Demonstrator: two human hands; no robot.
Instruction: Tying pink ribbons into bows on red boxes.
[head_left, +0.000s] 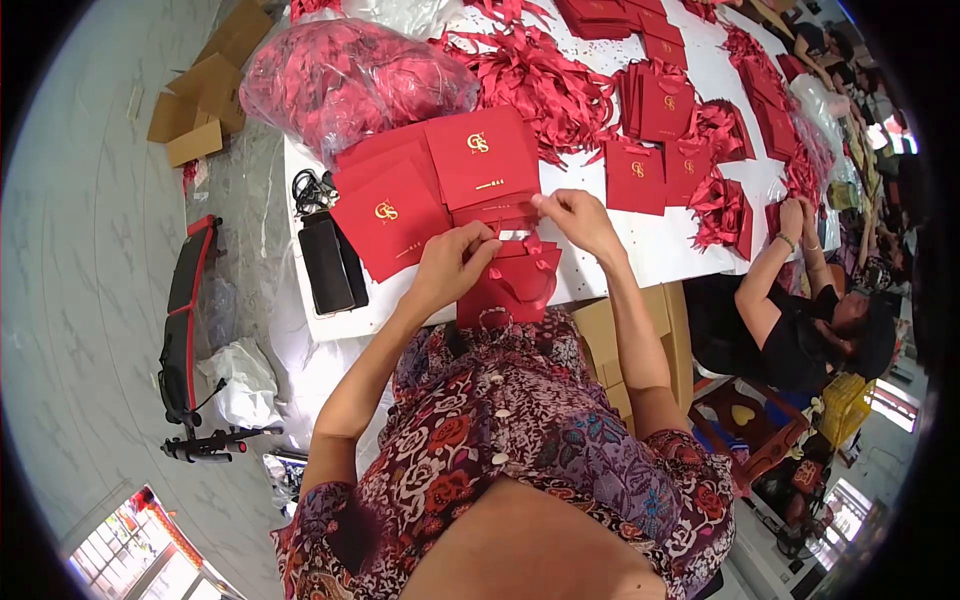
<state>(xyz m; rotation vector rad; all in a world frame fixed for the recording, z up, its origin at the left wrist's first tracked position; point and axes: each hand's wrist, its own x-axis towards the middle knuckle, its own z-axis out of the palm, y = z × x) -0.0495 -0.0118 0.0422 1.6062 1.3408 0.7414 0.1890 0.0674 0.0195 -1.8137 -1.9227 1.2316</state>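
Red gift bag (487, 292) is lower centre of frame. Left hand (452, 266) curls near its top, right hand (582, 222) bends just above; can't tell if either's pinching anything. I'd keep the ribbon (533, 244) untwisted.

At the frame's centre, red bags (490, 178) bear gold emblems (478, 146); the ribbons (535, 85) above are red too. The tabletop (665, 240) is white, the phone (324, 265) at centre left black, the upper-left box (196, 146) brown. The lower-centre blouse (590, 455) is purplish with red and white flowers (450, 433).
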